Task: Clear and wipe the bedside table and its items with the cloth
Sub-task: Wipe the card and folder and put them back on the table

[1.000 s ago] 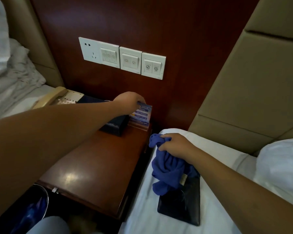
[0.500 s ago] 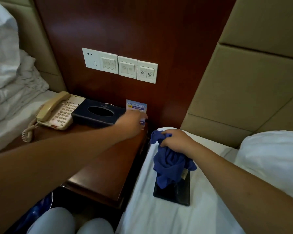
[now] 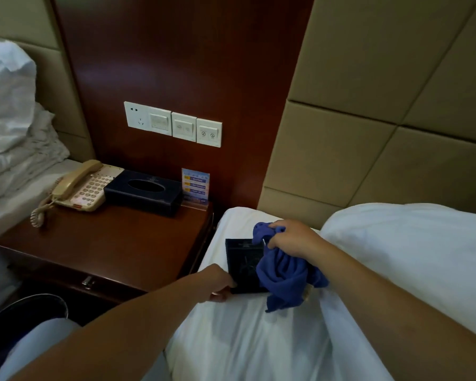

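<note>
Right hand: blue cloth gripped in curled fingers, kept ready for wiping.
Left hand: black folder's near-left corner touched on the bed; finger curl cannot be told.

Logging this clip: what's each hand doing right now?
Left hand: grips the black tray at its near corner.
Right hand: holds the cloth.

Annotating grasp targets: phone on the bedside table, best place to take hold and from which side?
Grip the handset round its narrow middle bar, coming from above. It lies diagonally in the cradle on the phone, earpiece toward the wall, so wrap across the bar. The coiled cord hangs at the near left end; avoid that side.
</note>
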Tool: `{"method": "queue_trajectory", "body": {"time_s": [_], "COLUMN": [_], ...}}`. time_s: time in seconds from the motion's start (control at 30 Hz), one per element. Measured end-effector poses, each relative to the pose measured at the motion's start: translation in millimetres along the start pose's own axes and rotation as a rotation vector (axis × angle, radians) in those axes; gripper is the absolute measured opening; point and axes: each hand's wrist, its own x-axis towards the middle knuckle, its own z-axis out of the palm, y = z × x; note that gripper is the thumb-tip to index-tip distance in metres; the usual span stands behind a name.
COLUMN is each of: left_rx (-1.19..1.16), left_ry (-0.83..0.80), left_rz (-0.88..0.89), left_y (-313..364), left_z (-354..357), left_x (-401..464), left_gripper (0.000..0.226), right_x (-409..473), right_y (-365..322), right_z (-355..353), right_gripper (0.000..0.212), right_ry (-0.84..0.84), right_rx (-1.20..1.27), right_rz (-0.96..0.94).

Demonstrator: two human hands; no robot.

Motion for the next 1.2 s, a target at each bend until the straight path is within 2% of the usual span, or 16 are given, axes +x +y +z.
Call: {"method": "queue_trajectory", "body": {"time_s": [0.1,0.17,0.23,0.33,0.47,0.57,0.63,0.73,0.87,1.1,1.2], "left_rx": [-0.303,-0.576,-0.721,-0.735,-0.808,-0.842,-0.838,-0.846,-0.888,-0.857,-0.871], "left_ry": [-0.030,-0.096,-0.124,-0.075,-0.040,-0.014,0.003,-0.012,-0.109,-0.161,-0.181], "left_rz": [-0.019,-0.012,0.012,0.072,0.125,0.179,0.233,0.305,0.377,0.400,0.402], "left_y": [-4.2,-6.0,-10.3,-26.7,-60.6,-90.7,-110.7,-138.9,-166.1,-184.7,-180.7], "left_z": [12.3,13.6,7.1,-16.3,-63.6,-105.5,-133.1,-167.9,-201.5,-244.7,-249.0], "left_x": [-17.4,-29.3,-41.6,-62.5,-82.8,-95.0,-100.3,-107.5,-110.5,-77.1,-60.7], "left_gripper": [0.006,0.008,0.014,0.014,0.018,0.011,0.014,0.032,0.051,0.047,0.046], "right_x": [-24.4,-37.3,-47.6,-55.7,-55.5,-46.6,-38.8,-24.2,-7.7,-1.1,23.9], "right_y": [-0.2,-4.4,-11.6,-30.8,-73.6,-109.4,-131.9,-160.4,-193.1,-226.7,-224.7], "right_z": [-9.9,-13.2,-10.1,8.4,48.0,83.2,107.0,142.3,188.5,264.8,264.7], "right_gripper": [0.036,0.039,0.034,0.032,0.050,0.034,0.032,0.039,0.052,0.042,0.042], "right_ry": [-0.007,-0.018,-0.032,-0.068,-0.177,-0.248,-0.284,-0.259,-0.225,-0.267,-0.233], "right_rx": [-0.020,-0.023,-0.030,-0.061,-0.184,-0.288,-0.377,-0.537,-0.705,-0.906,-0.859], "right_rz": [0.003,0.007,0.002,-0.034,-0.096,-0.125,-0.152,-0.231,-0.356,-0.679,-0.622]}}
